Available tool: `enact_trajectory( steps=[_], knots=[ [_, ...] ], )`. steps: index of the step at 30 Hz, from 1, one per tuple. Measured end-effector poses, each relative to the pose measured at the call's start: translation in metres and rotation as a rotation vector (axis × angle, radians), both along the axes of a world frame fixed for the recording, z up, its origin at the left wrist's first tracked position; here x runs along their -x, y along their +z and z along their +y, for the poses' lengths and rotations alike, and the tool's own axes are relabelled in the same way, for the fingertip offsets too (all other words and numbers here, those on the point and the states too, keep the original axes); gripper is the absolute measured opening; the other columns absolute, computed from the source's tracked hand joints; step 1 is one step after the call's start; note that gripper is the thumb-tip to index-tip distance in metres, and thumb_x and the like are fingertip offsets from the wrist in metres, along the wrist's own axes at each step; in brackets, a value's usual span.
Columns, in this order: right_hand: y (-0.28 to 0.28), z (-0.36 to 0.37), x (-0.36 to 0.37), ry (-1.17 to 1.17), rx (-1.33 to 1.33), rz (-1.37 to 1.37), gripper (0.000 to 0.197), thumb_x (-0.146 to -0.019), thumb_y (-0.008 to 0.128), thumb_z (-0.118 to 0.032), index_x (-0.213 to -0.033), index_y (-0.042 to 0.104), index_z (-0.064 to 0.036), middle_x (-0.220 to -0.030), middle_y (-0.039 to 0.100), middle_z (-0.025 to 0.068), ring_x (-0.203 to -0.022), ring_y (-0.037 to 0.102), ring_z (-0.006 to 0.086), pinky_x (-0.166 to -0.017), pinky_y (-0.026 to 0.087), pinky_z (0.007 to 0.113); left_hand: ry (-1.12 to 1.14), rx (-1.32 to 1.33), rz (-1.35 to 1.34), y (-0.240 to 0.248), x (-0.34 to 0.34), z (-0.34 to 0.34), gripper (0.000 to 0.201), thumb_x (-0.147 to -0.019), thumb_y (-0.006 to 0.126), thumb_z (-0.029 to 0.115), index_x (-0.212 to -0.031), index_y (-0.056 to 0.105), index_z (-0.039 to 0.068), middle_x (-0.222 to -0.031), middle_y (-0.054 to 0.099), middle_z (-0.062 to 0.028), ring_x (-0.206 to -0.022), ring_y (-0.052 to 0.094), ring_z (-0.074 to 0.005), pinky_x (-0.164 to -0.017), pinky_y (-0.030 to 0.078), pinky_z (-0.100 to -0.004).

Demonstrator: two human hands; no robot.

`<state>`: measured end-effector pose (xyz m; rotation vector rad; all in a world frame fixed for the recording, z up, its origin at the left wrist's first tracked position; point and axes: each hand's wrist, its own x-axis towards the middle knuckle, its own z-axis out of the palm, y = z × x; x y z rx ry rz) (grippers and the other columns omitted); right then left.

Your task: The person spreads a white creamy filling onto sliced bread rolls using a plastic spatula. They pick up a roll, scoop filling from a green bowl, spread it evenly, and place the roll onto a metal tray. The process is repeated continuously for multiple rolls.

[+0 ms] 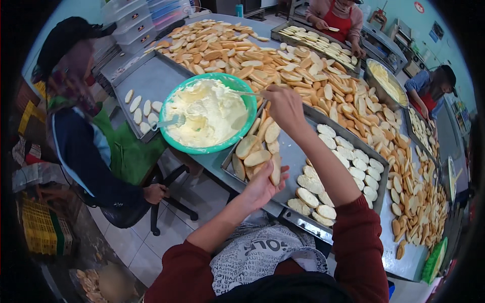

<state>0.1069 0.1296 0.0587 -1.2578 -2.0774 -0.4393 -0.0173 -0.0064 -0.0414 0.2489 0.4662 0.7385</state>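
Note:
My left hand point(263, 188) holds an oval slice of bread point(275, 169) over the near tray point(290, 160). My right hand point(286, 107) is closed round the thin handle of a spreader point(246, 93), whose far end reaches into pale cream point(206, 108). The cream fills a green bowl point(251, 103) at the table's edge. A second spatula point(169, 122) with a light blade leans on the bowl's left rim. Plain bread slices point(256, 158) lie in the tray's left end beside my left hand. Cream-coated slices point(348, 153) stand in rows at its right end.
A large heap of bread slices point(303, 70) spreads across the table. A tray point(132, 76) with several coated slices sits left of the bowl. One person in a green apron point(118, 151) sits at my left. Two people in red aprons work across the table.

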Motion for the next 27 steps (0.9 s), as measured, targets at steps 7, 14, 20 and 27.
enact_trajectory(
  steps=[7, 14, 20, 27],
  knots=[
    [-0.001, 0.032, 0.043, -0.003, 0.21, -0.474, 0.007, -0.066, 0.063, -0.008, -0.061, 0.066, -0.0055, -0.065, 0.063, 0.0138, -0.066, 0.065, 0.0278, -0.057, 0.05, 0.037, 0.024, -0.092, 0.026, 0.01, 0.023, -0.02, 0.044, -0.102, 0.034, 0.037, -0.136, 0.033, 0.009, -0.123, 0.051, -0.0121, -0.099, 0.055, -0.0187, -0.079, 0.049, -0.0286],
    [0.019, 0.027, 0.053, 0.106, 0.503, -0.409, 0.012, -0.061, 0.064, -0.016, -0.061, 0.066, -0.0049, -0.064, 0.064, 0.0141, -0.064, 0.064, 0.0308, -0.059, 0.051, 0.039, 0.143, -0.153, 0.141, 0.003, 0.038, -0.022, 0.045, -0.102, 0.033, 0.033, -0.138, 0.032, 0.005, -0.125, 0.049, -0.0111, -0.114, 0.047, -0.0173, -0.094, 0.041, -0.0314],
    [0.0, 0.032, 0.05, 0.218, 0.906, -0.074, 0.017, -0.064, 0.062, -0.019, -0.072, 0.073, -0.0099, -0.067, 0.068, 0.0075, -0.06, 0.063, 0.025, -0.059, 0.05, 0.038, 0.206, -0.171, 0.107, 0.012, 0.044, -0.023, 0.042, -0.101, 0.04, 0.031, -0.136, 0.037, 0.006, -0.125, 0.051, -0.008, -0.112, 0.047, -0.0139, -0.096, 0.038, -0.0301],
    [0.003, 0.02, 0.048, 0.148, 1.345, 0.489, 0.018, -0.081, 0.061, -0.011, -0.091, 0.073, -0.0016, -0.065, 0.064, 0.0001, -0.049, 0.042, 0.0068, -0.047, 0.035, 0.024, 0.232, -0.143, 0.056, 0.015, 0.052, -0.02, 0.035, -0.098, 0.05, 0.027, -0.127, 0.043, 0.01, -0.123, 0.051, -0.0033, -0.109, 0.051, -0.0134, -0.095, 0.042, -0.0303]
  ],
)
